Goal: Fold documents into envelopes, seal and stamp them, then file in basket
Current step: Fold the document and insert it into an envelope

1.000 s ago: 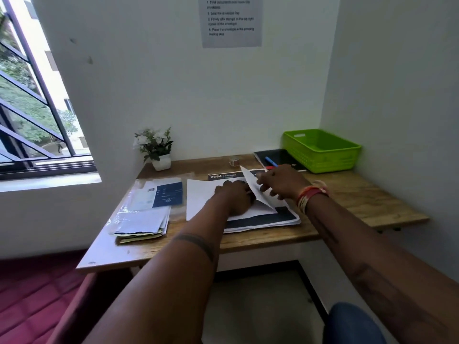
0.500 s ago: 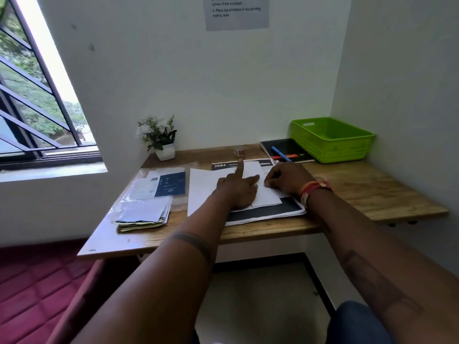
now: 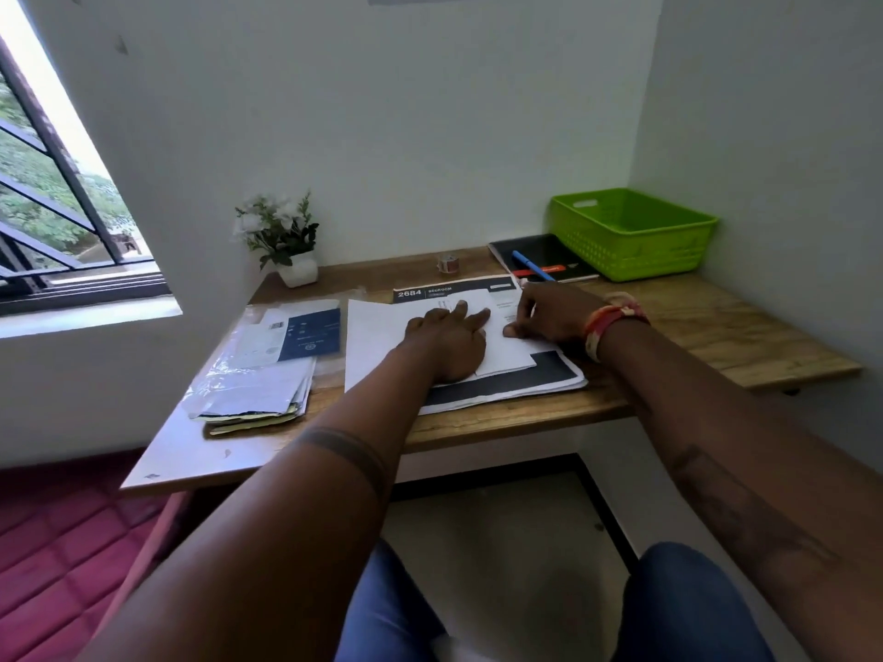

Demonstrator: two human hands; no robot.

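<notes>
Clearly mid-fold — first step of the task, nothing yet in an envelope. Left hand (image 3: 446, 344) lies flat with fingers (image 3: 473, 320) straight, pressing the folded white document (image 3: 506, 346) down onto the dark-printed sheets (image 3: 535, 379) near the front edge of the tabletop (image 3: 716, 327), about its middle. Right hand (image 3: 549, 312) rests on the document's right part, fingers curled with the thumb tip down on the paper; whether pinching an edge or just pressing, cannot tell. Stack of envelopes (image 3: 267, 375) sits toward the left edge, under clear plastic, well apart from both hands. Green basket (image 3: 630, 236) waits in the far right corner, beside a black notebook (image 3: 544, 255) with a blue pen (image 3: 533, 266) on it.

Probably next — run the crease firm, fold again if too wide, then reach left for an envelope. Needs steady pressure so the sheet does not slide on the papers beneath.
</notes>
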